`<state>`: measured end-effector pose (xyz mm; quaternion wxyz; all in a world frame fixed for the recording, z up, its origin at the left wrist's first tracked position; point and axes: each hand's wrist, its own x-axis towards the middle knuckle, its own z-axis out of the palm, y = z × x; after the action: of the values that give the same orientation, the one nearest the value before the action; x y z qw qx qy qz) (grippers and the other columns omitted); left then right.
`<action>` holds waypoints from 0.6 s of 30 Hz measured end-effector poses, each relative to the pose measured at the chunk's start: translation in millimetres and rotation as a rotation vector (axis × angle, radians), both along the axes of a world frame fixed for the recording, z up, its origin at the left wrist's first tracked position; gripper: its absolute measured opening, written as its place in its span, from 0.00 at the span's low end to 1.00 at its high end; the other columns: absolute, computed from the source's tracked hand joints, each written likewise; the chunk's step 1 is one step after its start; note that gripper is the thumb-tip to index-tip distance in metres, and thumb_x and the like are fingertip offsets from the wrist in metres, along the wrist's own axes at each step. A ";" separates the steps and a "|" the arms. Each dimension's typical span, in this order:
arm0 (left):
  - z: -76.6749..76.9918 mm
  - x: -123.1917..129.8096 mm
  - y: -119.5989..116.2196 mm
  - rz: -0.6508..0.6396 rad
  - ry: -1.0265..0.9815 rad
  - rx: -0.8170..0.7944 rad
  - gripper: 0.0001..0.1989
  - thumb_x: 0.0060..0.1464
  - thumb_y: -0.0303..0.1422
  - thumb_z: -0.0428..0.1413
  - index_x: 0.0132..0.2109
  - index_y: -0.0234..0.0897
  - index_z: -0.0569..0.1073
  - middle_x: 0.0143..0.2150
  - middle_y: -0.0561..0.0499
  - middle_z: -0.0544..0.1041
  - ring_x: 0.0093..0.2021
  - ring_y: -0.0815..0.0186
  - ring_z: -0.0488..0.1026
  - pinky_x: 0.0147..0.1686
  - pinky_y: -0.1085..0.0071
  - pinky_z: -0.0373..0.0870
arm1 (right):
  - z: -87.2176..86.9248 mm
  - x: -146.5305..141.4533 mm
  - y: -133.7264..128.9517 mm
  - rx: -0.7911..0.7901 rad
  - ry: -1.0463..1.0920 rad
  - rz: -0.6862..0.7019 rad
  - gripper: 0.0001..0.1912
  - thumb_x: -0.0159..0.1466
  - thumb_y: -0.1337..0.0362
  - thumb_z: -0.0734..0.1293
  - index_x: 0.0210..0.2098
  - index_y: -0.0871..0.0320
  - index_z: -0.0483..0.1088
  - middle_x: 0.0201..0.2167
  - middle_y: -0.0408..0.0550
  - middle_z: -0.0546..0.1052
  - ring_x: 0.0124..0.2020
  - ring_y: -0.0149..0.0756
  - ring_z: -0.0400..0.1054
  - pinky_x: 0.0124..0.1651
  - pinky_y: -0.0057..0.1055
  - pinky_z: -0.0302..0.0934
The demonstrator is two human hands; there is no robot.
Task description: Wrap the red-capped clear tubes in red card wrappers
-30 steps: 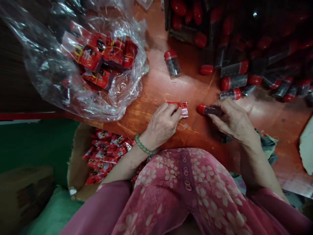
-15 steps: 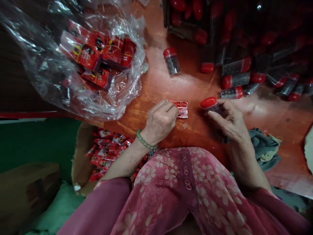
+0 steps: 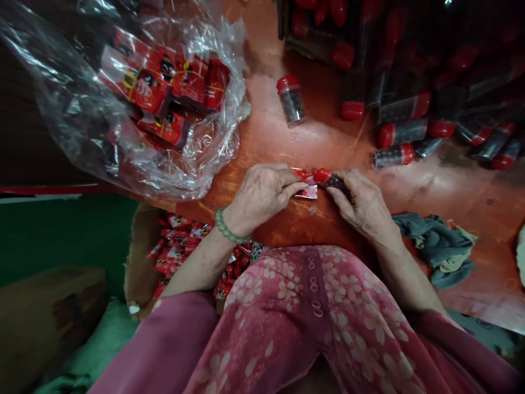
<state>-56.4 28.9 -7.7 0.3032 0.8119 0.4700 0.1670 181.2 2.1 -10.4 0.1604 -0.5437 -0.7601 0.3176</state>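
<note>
Pink floral clothing (image 3: 315,312) covers the person's lap and arms, directly below both hands. The left hand (image 3: 262,194), with a green bead bracelet (image 3: 227,225) at its wrist, is mostly closed, its fingers and thumb pinching a small red-and-silver sachet (image 3: 305,186) against the wooden table (image 3: 262,131). The right hand (image 3: 363,205) is also curled nearly shut, gripping a clear tube (image 3: 334,182) with a red cap. The tube lies almost level, and its capped end touches the sachet between the two hands.

Left of the left forearm and below it, a cardboard box (image 3: 137,262) holds many loose red sachets (image 3: 176,251). A crumpled grey-green cloth (image 3: 438,251) lies on the table to the right of the right hand. Beyond the hands, a clear plastic bag (image 3: 61,104) sits up and to the left, with bundled red packets (image 3: 164,82) inside it. An upright red-capped tube (image 3: 291,99) with dark contents stands straight ahead, well apart from both hands. Farther right, more red-capped tubes (image 3: 394,156) lie scattered, and they thicken into a dense heap (image 3: 410,82) toward the far edge of the view, where the individual tubes are hard to make out.
</note>
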 end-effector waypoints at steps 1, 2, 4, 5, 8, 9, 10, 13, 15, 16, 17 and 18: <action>1.7 -1.6 2.2 -0.001 -0.017 -0.043 0.20 0.67 0.43 0.53 0.36 0.34 0.81 0.32 0.48 0.80 0.31 0.68 0.74 0.35 0.70 0.68 | 0.6 0.2 0.2 -0.008 -0.009 0.007 0.11 0.71 0.64 0.61 0.51 0.55 0.70 0.41 0.53 0.77 0.43 0.45 0.73 0.49 0.41 0.68; 3.1 -2.9 4.1 0.003 -0.032 -0.080 0.19 0.67 0.42 0.54 0.35 0.34 0.80 0.31 0.49 0.79 0.30 0.69 0.73 0.34 0.71 0.68 | 1.2 0.3 0.5 -0.011 -0.013 0.012 0.11 0.71 0.64 0.61 0.51 0.55 0.70 0.41 0.53 0.77 0.43 0.45 0.73 0.49 0.41 0.67; 4.6 -4.4 7.0 0.023 -0.059 -0.126 0.19 0.66 0.40 0.54 0.32 0.33 0.79 0.28 0.51 0.77 0.27 0.70 0.70 0.31 0.71 0.66 | 1.6 0.5 1.2 -0.010 -0.010 0.012 0.12 0.71 0.64 0.61 0.52 0.56 0.70 0.42 0.53 0.78 0.43 0.44 0.73 0.49 0.41 0.67; 4.5 -4.5 7.7 0.038 -0.072 -0.132 0.19 0.66 0.40 0.55 0.31 0.33 0.79 0.27 0.51 0.76 0.26 0.70 0.69 0.30 0.71 0.65 | 1.4 0.9 1.6 -0.008 -0.002 0.009 0.12 0.71 0.64 0.61 0.52 0.56 0.70 0.42 0.53 0.78 0.43 0.44 0.73 0.49 0.41 0.67; 1.9 -3.8 6.6 0.096 -0.142 -0.093 0.17 0.64 0.37 0.57 0.30 0.32 0.79 0.27 0.51 0.77 0.27 0.70 0.71 0.30 0.71 0.66 | -0.3 4.6 1.9 -0.002 0.053 -0.009 0.12 0.71 0.63 0.62 0.51 0.57 0.71 0.42 0.53 0.79 0.43 0.43 0.73 0.49 0.40 0.68; 0.7 -3.5 5.2 0.125 -0.180 -0.071 0.15 0.63 0.37 0.58 0.31 0.33 0.80 0.29 0.50 0.78 0.28 0.69 0.73 0.31 0.71 0.67 | -0.6 6.9 1.7 0.003 0.086 -0.026 0.11 0.71 0.62 0.63 0.51 0.56 0.72 0.42 0.52 0.79 0.42 0.42 0.74 0.48 0.39 0.68; -0.3 -3.3 3.4 0.158 -0.226 -0.050 0.13 0.62 0.37 0.60 0.32 0.33 0.80 0.30 0.50 0.80 0.29 0.69 0.74 0.32 0.70 0.68 | -0.5 9.4 1.4 0.013 0.128 -0.050 0.11 0.70 0.61 0.65 0.50 0.56 0.72 0.41 0.50 0.79 0.41 0.41 0.74 0.47 0.38 0.68; -0.9 -3.4 -3.9 0.235 -0.376 -0.017 0.11 0.57 0.39 0.65 0.32 0.35 0.81 0.30 0.50 0.81 0.30 0.68 0.76 0.32 0.71 0.71 | 4.3 16.3 -0.6 0.059 0.263 -0.116 0.10 0.69 0.60 0.68 0.48 0.55 0.73 0.39 0.47 0.80 0.39 0.38 0.74 0.44 0.35 0.69; 0.7 -3.4 -9.3 0.251 -0.457 -0.007 0.11 0.54 0.40 0.67 0.32 0.36 0.82 0.30 0.50 0.82 0.30 0.68 0.77 0.32 0.71 0.72 | 11.1 18.1 -2.7 0.098 0.329 -0.115 0.10 0.68 0.62 0.69 0.48 0.54 0.74 0.39 0.46 0.80 0.38 0.37 0.74 0.43 0.35 0.69; 1.7 -3.2 -12.0 0.250 -0.484 -0.001 0.11 0.54 0.40 0.67 0.32 0.37 0.82 0.31 0.50 0.83 0.30 0.68 0.78 0.33 0.72 0.73 | 15.1 17.9 -3.9 0.110 0.346 -0.103 0.10 0.67 0.63 0.70 0.48 0.53 0.74 0.39 0.45 0.80 0.38 0.37 0.74 0.42 0.35 0.69; 2.6 -2.9 -14.5 0.246 -0.505 0.007 0.11 0.53 0.40 0.68 0.33 0.37 0.82 0.31 0.50 0.83 0.31 0.68 0.78 0.33 0.72 0.74 | 19.3 17.0 -5.3 0.120 0.359 -0.085 0.10 0.67 0.63 0.70 0.49 0.52 0.74 0.38 0.45 0.80 0.38 0.37 0.74 0.42 0.35 0.69; 3.4 -2.5 -16.9 0.241 -0.522 0.018 0.10 0.53 0.40 0.68 0.33 0.37 0.82 0.32 0.50 0.84 0.31 0.69 0.79 0.34 0.73 0.74 | 23.3 15.7 -6.6 0.126 0.368 -0.064 0.11 0.67 0.64 0.71 0.49 0.51 0.74 0.38 0.45 0.80 0.38 0.37 0.74 0.42 0.35 0.69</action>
<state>-59.0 12.0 -4.3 0.3846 0.6826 0.4677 0.4092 196.9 -4.5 12.9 0.3404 -0.4893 -0.7187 0.3581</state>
